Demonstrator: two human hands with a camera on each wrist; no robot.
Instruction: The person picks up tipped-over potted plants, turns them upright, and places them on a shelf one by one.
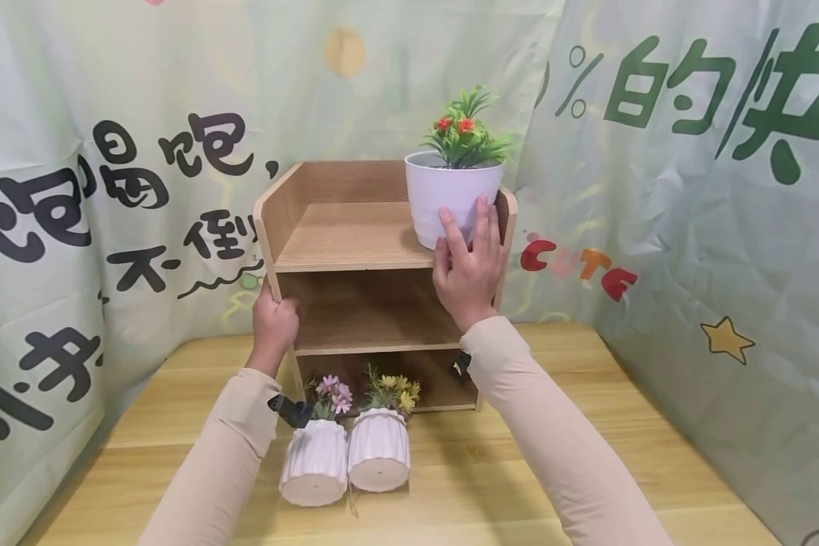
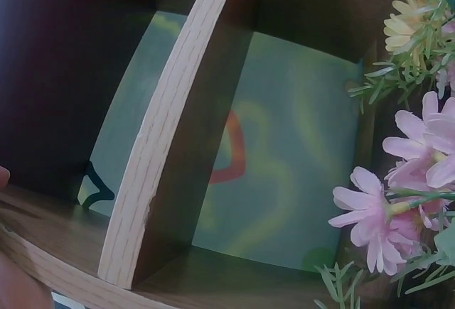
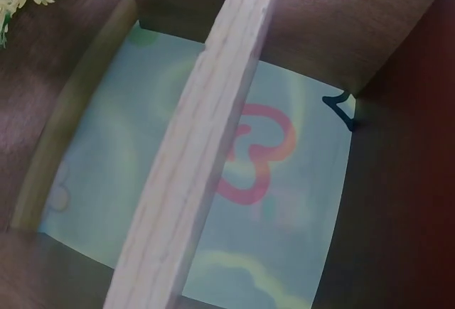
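Observation:
A three-tier wooden shelf [image 1: 355,235] stands on the table. My left hand [image 1: 273,322] grips the front edge of its left side panel, thumb on the near side. On the top tier, at the right end, sits a large white flowerpot [image 1: 450,189] with a green artificial plant [image 1: 467,133] bearing red flowers. My right hand [image 1: 471,269] rests against the front of this pot, fingers extended upward. Two small white ribbed pots lie on their sides before the shelf, bases toward me: one with pink flowers [image 1: 315,462], one with yellow flowers [image 1: 380,447].
The wooden table [image 1: 532,455] extends around the shelf. Printed cloth [image 1: 655,189] hangs behind and at both sides. In both wrist views, the shelf's middle board [image 2: 170,124] crosses the picture, and the cloth shows through the open back.

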